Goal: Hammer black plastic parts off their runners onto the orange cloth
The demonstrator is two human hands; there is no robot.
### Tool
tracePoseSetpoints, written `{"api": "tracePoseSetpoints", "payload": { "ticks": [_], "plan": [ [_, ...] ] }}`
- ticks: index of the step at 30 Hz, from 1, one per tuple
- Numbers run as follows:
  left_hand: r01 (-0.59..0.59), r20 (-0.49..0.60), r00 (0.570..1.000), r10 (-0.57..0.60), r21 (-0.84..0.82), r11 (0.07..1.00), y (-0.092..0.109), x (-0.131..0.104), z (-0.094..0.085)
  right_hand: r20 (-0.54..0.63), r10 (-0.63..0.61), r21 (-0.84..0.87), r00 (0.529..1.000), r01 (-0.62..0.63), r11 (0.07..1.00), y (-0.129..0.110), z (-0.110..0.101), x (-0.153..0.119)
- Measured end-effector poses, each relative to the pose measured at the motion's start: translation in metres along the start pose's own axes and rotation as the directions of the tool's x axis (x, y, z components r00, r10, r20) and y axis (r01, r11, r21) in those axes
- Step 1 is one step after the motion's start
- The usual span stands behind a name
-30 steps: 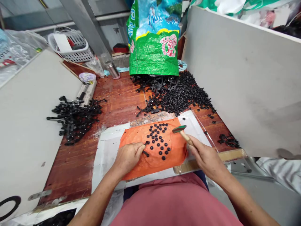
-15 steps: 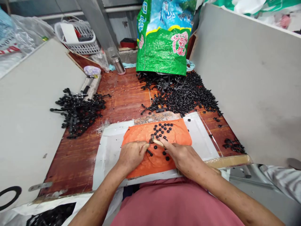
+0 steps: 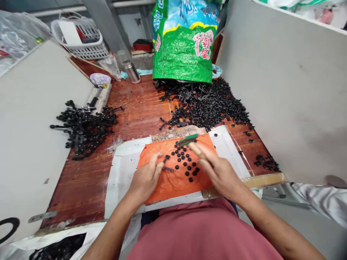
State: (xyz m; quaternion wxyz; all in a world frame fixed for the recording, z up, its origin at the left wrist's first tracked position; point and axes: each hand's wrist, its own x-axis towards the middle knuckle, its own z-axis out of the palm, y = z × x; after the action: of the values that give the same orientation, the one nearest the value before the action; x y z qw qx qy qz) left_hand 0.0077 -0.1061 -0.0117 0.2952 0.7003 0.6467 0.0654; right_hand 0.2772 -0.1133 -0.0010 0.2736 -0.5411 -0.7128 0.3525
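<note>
My left hand (image 3: 145, 177) pinches a small branched black plastic piece (image 3: 166, 159) between thumb and fingers, low over an orange cloth (image 3: 158, 187). Wrapped round the wooden handle of a hammer (image 3: 197, 150), my right hand (image 3: 221, 174) holds the tool raised above the cloth. Its dark, greenish head is blurred by motion and sits apart from the piece in my left hand. Several small round black caps (image 3: 185, 164) lie scattered on the cloth between my hands.
Behind the cloth, a heap of small black parts (image 3: 214, 108) spills from beneath a green bag (image 3: 184, 57). Branched black pieces (image 3: 84, 130) are piled at left, near another hammer (image 3: 94, 98). A steel flask (image 3: 132, 72) and white basket (image 3: 89, 50) stand behind. Grey panels (image 3: 279, 79) flank both sides.
The hammer has risen and moved away from the left hand's piece, its head swinging up and right. My left hand has shifted slightly left with the black piece.
</note>
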Motion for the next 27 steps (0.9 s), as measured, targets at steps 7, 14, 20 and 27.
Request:
{"api": "tracePoseSetpoints", "payload": {
  "ticks": [7,14,20,27],
  "plan": [
    [-0.169,-0.1,0.983,0.152,-0.196,0.966,-0.005,-0.009,0.014,-0.058,0.363,0.741,0.93,-0.203,0.64,0.028,-0.028,-0.024],
    [-0.075,-0.043,0.996,0.082,0.151,0.986,0.008,-0.01,0.031,0.192,0.417,0.783,0.888,-0.395,0.481,0.026,-0.016,-0.065],
    [-0.098,-0.011,0.995,0.103,0.237,0.967,0.013,-0.006,0.033,0.116,0.377,0.688,0.919,-0.348,0.637,0.026,-0.007,-0.067],
    [-0.084,-0.021,0.996,0.092,0.266,0.96,0.013,-0.005,0.034,0.143,0.168,0.348,0.975,-0.209,0.914,0.026,-0.011,-0.061]
  ]
}}
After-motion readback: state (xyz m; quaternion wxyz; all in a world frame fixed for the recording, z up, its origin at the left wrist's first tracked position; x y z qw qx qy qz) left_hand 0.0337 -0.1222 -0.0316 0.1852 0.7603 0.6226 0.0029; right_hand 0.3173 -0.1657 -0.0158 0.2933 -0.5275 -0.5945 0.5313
